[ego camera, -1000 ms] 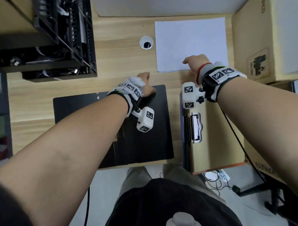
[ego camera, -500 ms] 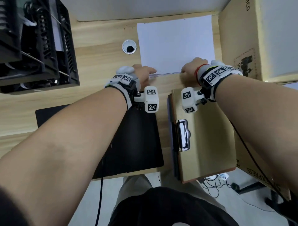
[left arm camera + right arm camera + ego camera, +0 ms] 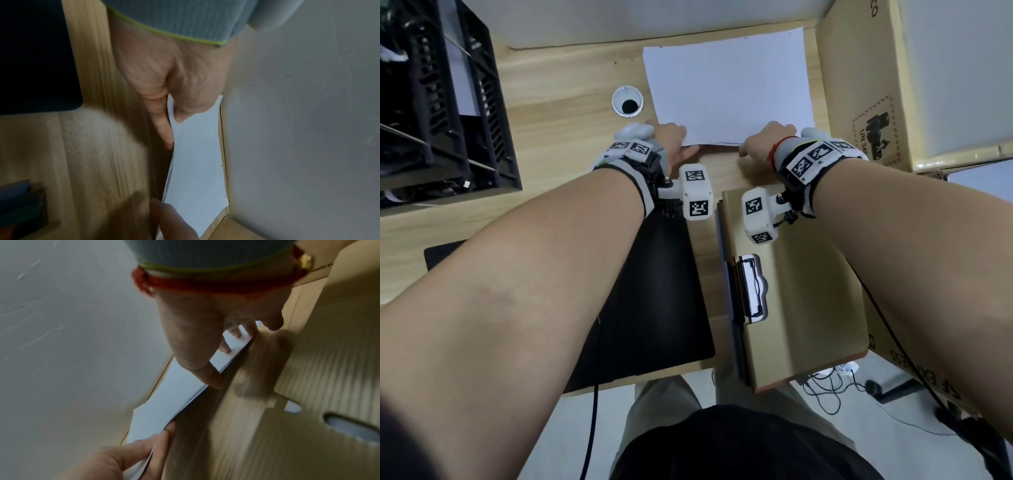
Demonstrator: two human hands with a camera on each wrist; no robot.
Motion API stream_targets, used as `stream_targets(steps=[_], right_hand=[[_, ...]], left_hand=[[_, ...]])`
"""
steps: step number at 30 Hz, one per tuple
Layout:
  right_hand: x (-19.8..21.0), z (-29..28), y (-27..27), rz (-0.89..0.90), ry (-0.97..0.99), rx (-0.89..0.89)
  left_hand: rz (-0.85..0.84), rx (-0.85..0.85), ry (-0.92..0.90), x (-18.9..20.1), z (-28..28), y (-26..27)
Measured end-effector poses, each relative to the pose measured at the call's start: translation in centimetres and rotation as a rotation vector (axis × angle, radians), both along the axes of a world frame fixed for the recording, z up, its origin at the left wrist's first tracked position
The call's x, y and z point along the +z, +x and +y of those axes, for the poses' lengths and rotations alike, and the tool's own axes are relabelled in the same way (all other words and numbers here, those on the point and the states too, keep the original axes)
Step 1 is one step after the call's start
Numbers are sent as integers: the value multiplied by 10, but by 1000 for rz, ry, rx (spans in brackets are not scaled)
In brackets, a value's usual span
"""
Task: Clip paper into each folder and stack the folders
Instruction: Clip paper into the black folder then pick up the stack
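Note:
A stack of white paper (image 3: 726, 89) lies at the back of the wooden desk. My left hand (image 3: 676, 145) pinches its near left corner; in the left wrist view thumb and forefinger (image 3: 173, 129) hold the sheet edge (image 3: 197, 162). My right hand (image 3: 760, 140) pinches the near right corner, fingers on top of the paper (image 3: 174, 402) and thumb (image 3: 213, 381) at its edge. A tan clip folder (image 3: 804, 308) with a metal clip (image 3: 751, 289) lies on other folders at the front right. A black folder (image 3: 654, 291) lies flat under my left forearm.
A big cardboard box (image 3: 914, 85) stands right of the paper, close to my right hand. A black crate (image 3: 438, 102) fills the back left. A cable hole (image 3: 627, 102) sits left of the paper. The tan folder overhangs the desk's front edge.
My left hand left the black folder and moved forward to the paper's near left corner. My right hand stayed at the near right corner, and the paper's near edge is now held.

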State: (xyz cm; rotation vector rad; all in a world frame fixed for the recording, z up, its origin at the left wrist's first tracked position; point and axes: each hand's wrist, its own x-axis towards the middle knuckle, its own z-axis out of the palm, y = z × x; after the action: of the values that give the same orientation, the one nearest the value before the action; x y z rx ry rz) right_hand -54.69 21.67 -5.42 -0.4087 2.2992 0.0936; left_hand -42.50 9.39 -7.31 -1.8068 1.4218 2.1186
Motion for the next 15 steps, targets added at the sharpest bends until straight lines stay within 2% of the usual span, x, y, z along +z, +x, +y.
stream_targets(steps=[2,3,4,5,6,7,8,10,13,15], right_hand=[[7,0,1,-11,-9,16],[11,1,3,-30,-34,39],[16,1,10,-69,-64,33],[15,-2,12,-75,-94,0],[16,-5,14,-94,-130,-91],[21,-8,19,-105,-195,-192],[24,-12,22,-71,-250,-318],[32,-19,35,-90,-384,-537],[42,-22,57,-329,-574,-839],[48,-22,70,-539,-661,-925]], left_hand=[[15,93,86,-2,1,-1],[16,211,146,-2,-3,2],[-40,106,116,5,-4,7],[-139,-48,-88,6,-1,13],[-156,-15,-119,10,-2,15],[-37,134,60,15,-6,16],[96,232,91,17,-15,21],[68,393,79,26,-20,36],[14,334,54,41,-17,60],[4,288,46,51,-7,73]])
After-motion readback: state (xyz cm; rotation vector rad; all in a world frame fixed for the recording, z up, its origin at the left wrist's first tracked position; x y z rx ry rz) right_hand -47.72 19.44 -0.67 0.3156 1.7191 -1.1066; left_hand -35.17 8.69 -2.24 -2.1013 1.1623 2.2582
